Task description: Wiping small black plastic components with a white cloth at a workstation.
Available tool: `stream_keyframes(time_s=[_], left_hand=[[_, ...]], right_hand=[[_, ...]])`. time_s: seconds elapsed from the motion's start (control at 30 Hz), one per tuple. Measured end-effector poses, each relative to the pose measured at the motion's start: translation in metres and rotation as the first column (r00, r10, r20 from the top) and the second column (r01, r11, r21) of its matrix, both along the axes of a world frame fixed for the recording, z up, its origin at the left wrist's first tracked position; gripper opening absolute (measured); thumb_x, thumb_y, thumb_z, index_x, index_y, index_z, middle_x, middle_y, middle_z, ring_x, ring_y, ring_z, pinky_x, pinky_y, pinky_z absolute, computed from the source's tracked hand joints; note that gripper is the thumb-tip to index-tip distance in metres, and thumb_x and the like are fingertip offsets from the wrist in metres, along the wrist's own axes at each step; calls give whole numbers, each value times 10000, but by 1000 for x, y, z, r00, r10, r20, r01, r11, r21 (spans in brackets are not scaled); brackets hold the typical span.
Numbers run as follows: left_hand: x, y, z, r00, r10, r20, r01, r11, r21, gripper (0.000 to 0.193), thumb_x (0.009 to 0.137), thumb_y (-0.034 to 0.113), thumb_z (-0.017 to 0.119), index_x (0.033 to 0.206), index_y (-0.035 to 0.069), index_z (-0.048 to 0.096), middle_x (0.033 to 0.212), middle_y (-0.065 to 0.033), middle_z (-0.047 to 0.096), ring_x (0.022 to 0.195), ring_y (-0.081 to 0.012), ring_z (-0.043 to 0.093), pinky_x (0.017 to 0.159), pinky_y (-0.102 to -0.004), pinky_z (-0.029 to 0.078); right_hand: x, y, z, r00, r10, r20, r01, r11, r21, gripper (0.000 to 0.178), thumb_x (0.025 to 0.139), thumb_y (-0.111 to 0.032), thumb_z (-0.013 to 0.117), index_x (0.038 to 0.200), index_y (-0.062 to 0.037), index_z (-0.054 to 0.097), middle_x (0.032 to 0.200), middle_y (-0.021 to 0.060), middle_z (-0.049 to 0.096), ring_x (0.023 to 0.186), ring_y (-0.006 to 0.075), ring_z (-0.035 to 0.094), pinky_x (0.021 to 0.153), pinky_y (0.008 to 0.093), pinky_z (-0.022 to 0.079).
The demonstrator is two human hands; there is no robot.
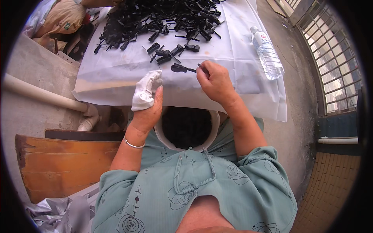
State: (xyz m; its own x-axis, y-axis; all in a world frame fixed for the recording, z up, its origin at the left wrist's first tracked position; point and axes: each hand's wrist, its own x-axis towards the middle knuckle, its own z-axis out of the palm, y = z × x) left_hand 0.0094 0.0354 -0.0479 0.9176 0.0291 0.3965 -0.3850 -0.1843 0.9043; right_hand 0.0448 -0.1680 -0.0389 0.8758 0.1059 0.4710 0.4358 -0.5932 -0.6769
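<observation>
My right hand (213, 79), bare and closed in a pinch, grips the thin end of a small black plastic piece (179, 68) just above the near part of the table. The piece's thicker end points left. My left hand (147, 93) is a little nearer and to the left, its fingers wrapped in white cloth and the thumb bare. Those fingers curve loosely, apart from the thumb, with nothing visible between them. Several loose black pieces (165, 54) lie on the white sheet (116, 73) beyond my hands, in front of a large pile (163, 19) of similar pieces.
A white bucket (213, 134) with a dark mass inside stands between my knees, under the table edge. On the table's right side lies a clear water bottle (268, 56). A pale pipe (42, 93) and a wooden board (66, 163) are at left, a barred window (330, 54) at right.
</observation>
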Motion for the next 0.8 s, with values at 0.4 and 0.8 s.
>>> stream_keyframes(time_s=[0.4, 0.8], left_hand=[[-20, 0, 56, 696, -652, -302, 675, 737, -37, 239, 784, 28, 623, 1002, 20, 525, 961, -113, 607, 794, -141, 562, 680, -257, 458], [-10, -20, 14, 937, -312, -158, 282, 941, -185, 234, 862, 47, 553, 1079, 6, 475, 901, -64, 580, 705, -95, 575, 565, -216, 488]], right_hand=[[-21, -8, 11, 473, 757, -451, -410, 643, 647, 197, 895, -232, 531, 808, -59, 566, 653, -92, 432, 571, -13, 350, 467, 162, 282], [-51, 26, 10, 869, 378, 319, -406, 914, 23, 210, 713, -78, 685, 876, -30, 562, 618, 60, 481, 495, 174, 457, 478, 267, 399]])
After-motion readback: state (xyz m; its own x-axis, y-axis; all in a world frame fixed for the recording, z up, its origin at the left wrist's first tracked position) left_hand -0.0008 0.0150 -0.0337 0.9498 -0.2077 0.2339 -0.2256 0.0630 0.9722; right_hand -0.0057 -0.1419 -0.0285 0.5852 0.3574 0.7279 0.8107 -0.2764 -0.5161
